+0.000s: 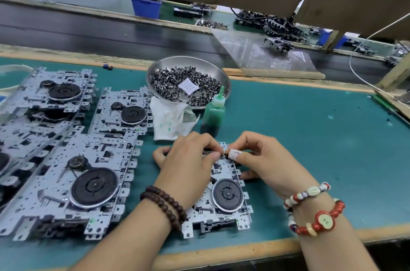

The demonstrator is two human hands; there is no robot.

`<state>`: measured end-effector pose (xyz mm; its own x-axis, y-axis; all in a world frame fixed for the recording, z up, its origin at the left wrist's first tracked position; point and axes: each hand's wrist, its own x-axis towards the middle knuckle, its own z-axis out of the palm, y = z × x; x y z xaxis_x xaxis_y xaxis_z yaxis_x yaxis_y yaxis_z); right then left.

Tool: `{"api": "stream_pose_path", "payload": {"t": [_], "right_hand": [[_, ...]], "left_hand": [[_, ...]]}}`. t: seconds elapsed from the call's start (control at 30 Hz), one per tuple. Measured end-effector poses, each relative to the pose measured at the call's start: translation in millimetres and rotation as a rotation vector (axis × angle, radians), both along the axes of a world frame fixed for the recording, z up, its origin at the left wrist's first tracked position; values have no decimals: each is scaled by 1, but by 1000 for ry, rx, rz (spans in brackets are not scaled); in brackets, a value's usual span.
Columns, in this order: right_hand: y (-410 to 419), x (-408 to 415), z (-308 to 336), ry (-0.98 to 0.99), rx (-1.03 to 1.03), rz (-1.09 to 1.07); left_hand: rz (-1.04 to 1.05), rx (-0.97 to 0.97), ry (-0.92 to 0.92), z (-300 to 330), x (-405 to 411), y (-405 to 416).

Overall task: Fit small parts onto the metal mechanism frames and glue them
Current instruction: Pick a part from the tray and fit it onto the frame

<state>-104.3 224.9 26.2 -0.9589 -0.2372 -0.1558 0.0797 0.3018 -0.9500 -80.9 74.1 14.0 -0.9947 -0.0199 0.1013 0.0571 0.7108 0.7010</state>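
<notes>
A metal mechanism frame (224,206) with a black wheel lies flat on the green mat in front of me. My left hand (188,166) covers its upper left part, fingers curled and pressing down at the frame's top edge. My right hand (264,159), thumb wrapped in tape, pinches a tiny dark part (225,155) at the top of the frame, right against my left fingertips. A steel bowl (188,62) full of several small black parts stands behind. The green glue bottle (214,113) stands upright just beyond my hands.
Several more metal frames (73,182) lie stacked and spread on the left. A stained white cloth (170,119) sits between them and the bottle. A dark conveyor belt (111,35) runs behind the bench. A white cable (363,80) hangs at right.
</notes>
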Motion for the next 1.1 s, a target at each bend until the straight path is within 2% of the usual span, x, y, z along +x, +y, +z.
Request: {"api": "stream_pose_path", "payload": {"t": [0.37,0.77,0.83,1.0,1.1], "right_hand": [[-5,4,-2,139,149,-41],[-8,10,-4,270,320,-93],[-8,11,-4,229,259,-100],[-5,16,-7,8,-62,-112],[-6,18,-9,-41,-113,-148]], "left_hand": [[-51,12,-26,-3,-1,-4],[6,14,-2,-2,-2,0],[13,12,-5,-1,-2,0],[27,19,-3,-1,-2,1],[28,28,-2,0,-1,1]]}}
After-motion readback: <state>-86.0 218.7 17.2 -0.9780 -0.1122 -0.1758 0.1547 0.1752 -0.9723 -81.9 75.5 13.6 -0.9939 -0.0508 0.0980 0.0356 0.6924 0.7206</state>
